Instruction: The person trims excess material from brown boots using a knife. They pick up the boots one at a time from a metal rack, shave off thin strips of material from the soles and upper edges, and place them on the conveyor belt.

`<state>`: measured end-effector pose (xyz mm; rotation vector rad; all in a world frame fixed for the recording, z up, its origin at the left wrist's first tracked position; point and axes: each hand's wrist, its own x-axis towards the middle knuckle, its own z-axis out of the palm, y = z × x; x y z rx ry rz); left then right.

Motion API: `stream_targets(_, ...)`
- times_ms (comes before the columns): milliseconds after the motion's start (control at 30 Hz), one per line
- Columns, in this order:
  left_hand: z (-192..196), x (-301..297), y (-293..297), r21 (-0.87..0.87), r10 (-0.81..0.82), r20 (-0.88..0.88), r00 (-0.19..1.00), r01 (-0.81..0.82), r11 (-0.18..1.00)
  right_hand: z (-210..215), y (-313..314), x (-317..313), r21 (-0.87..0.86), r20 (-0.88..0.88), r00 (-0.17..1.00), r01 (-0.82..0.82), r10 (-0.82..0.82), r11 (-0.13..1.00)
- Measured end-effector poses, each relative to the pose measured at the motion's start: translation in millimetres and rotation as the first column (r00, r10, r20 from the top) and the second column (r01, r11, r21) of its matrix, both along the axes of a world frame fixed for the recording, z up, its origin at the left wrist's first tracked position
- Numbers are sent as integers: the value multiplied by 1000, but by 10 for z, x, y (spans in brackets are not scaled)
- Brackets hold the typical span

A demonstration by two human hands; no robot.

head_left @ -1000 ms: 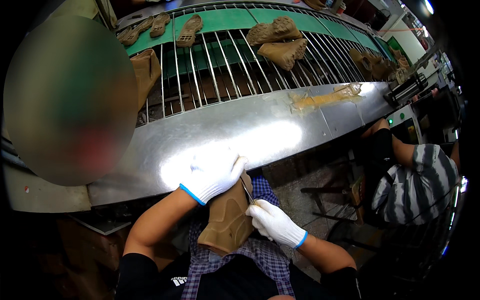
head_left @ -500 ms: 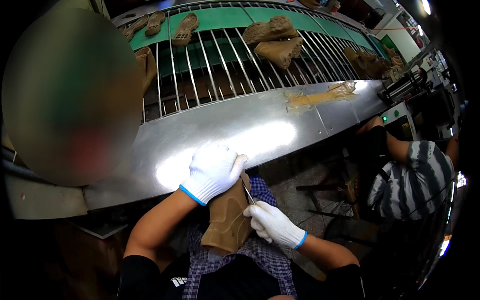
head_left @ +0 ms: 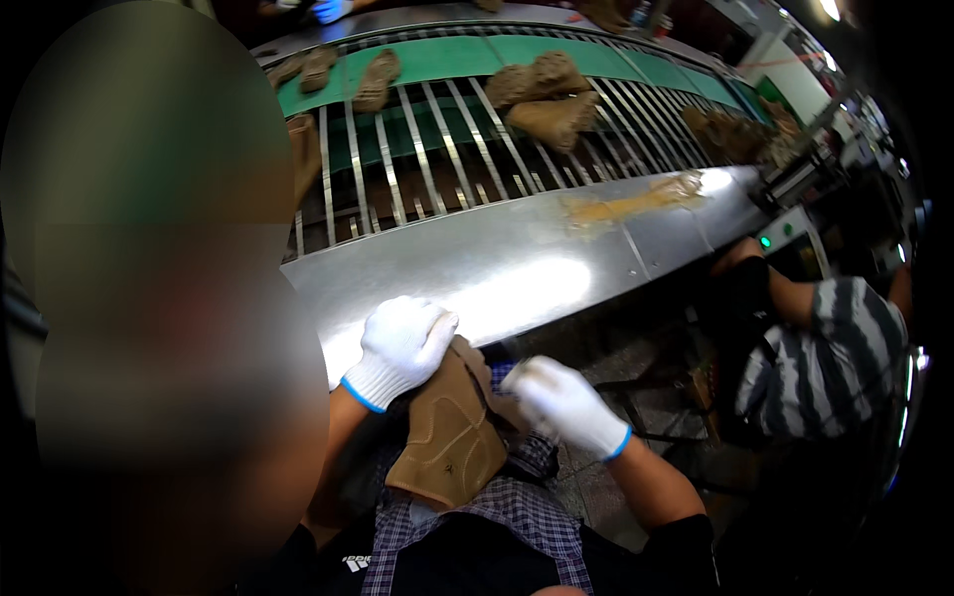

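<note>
Head view, looking down at my lap. The tan boot upper (head_left: pixel 452 432) stands in front of my chest, resting over my checked shirt (head_left: pixel 477 517), below the near edge of the steel table (head_left: pixel 517 268). Its long axis runs from the lower left, by my stomach, up and to the right toward the table edge, so the open top end points away from me and sits between my two hands.

My left hand (head_left: pixel 402 348), in a white knit glove, is closed over the upper end of the boot upper, fingers curled across its top edge and gripping it. This is the hand nearer the piece; it lies directly on it. My right hand (head_left: pixel 561 402), also gloved, is just beside the right flank of the boot upper at its top end. It is blurred, and I cannot tell whether its fingers pinch the material, hold a small tool, or merely touch the edge.

Beyond the table, a slatted metal rack (head_left: pixel 437 149) and a green belt (head_left: pixel 447 60) carry more tan boots (head_left: pixel 542 94), well apart from my hands. A smear of yellowish glue (head_left: pixel 626 204) lies on the table to the right. A seated person in a striped shirt (head_left: pixel 825 348) works at my right.
</note>
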<state>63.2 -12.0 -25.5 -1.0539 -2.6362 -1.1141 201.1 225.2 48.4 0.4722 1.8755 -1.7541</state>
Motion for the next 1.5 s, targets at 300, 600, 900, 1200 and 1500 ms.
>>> stream_targets(300, -139, 37, -328, 263, 17, 76, 997, -36, 964, -398, 10, -642, 833, -538, 589, 265, 603, 485)
stream_targets(600, -170, 105, -237, 170, 78, 54, 996, -86, 982, -409, -567, -353, 854, -426, 613, 29, 665, 520)
stream_targets(900, -479, 199, -226, 581, 195, 501, 843, -495, 647, -134, -605, -177, 833, -333, 537, -218, 775, 509)
stream_targets(1200, -370, 259, -333, 605, -110, 771, 627, -670, 430, -70, -871, -766, 726, -256, 606, -394, 753, 564)
stream_targets(1500, -102, 343, -700, 715, -419, 693, 587, -636, 291, 715, -906, -580, 654, -721, 327, 34, 610, 755)
